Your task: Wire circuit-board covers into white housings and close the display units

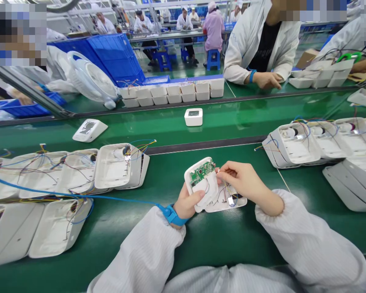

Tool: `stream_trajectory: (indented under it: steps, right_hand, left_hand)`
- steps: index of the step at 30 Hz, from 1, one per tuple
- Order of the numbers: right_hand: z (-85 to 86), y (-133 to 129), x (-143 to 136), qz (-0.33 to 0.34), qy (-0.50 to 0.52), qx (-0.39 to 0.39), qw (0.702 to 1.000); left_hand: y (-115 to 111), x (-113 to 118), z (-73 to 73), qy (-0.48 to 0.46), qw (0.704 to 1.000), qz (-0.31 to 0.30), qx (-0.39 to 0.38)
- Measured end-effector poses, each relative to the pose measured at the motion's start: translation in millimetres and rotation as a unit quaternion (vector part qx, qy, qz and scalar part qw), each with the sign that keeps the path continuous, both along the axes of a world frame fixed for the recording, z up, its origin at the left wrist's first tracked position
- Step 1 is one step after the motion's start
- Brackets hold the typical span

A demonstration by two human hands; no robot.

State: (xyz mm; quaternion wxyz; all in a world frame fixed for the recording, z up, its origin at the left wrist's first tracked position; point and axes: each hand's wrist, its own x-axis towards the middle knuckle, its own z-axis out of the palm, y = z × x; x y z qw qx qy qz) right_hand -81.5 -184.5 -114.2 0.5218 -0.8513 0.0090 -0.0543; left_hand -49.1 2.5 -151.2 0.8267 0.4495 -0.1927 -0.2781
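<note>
Left hand (186,202) clamped on a white cover (212,190), green circuit board (201,173) inside it. Right hand (245,181): thumb and index finger together at the board's edge; any plug between them cannot be confirmed. Open housing (216,203) sits beside the cover, on the bench (228,242). Risk assessed: tilting the cover away could strain the thin wires (222,191); skewed finger pressure could bend a connector

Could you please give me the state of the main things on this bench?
Cover, tilted up
Circuit board, exposed
Housing below the cover, open
Left hand, gripping the cover
Right hand, fingertips pinched at the circuit board's edge
Wrist strap, fastened
Upper left housings, open
Upper right housings, open
Central white device, closed
</note>
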Motion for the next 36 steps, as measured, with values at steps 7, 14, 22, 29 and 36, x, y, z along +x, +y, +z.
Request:
stream_trajectory:
  steps: [7, 14, 22, 29, 36]
  right_hand:
    - [-3.1, 14.3, -5.8, 0.056, -0.045, -0.048, 0.996]
    - [-3.1, 14.2, -5.9, 0.028, -0.047, -0.069, 0.996]
    - [-4.6, 16.2, -5.8, 0.016, -0.055, -0.091, 0.994]
    - [-11.1, 17.0, -7.1, -0.007, -0.171, -0.178, 0.969]
    - [-20.5, 12.6, -0.9, -0.029, -0.329, -0.207, 0.921]
  left_hand:
    - [-1.8, 1.9, -13.9, -0.087, 0.993, 0.045, 0.066]
    - [-1.4, 2.7, -12.5, -0.064, 0.995, 0.024, 0.072]
    - [-0.5, -0.3, -15.7, -0.005, 0.997, 0.025, 0.07]
    - [-0.2, -1.3, -11.4, 0.045, 0.997, 0.011, 0.059]
    - [1.0, -2.2, -4.9, 0.124, 0.992, -0.004, 0.001]
